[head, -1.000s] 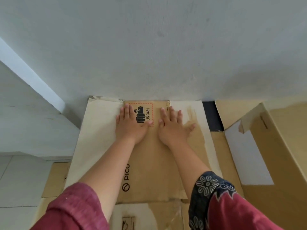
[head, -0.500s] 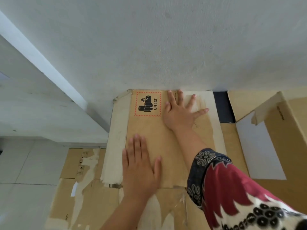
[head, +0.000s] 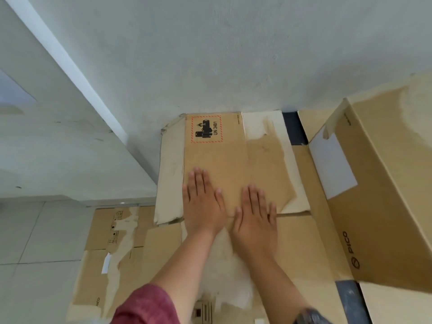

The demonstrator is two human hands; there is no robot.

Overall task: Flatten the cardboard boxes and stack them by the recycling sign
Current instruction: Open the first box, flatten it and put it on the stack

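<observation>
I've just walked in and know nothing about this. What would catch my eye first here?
Two bare hands, left and right, pressed flat side by side on the near edge of a flattened box lying against the wall. At that box's far corner sits a red-bordered UN 3481 label. To the right stands a big box, not yet flattened.

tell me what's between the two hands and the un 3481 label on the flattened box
Head view: only bare brown cardboard of the flattened box lies between the left hand, right hand and the UN 3481 label.
</observation>
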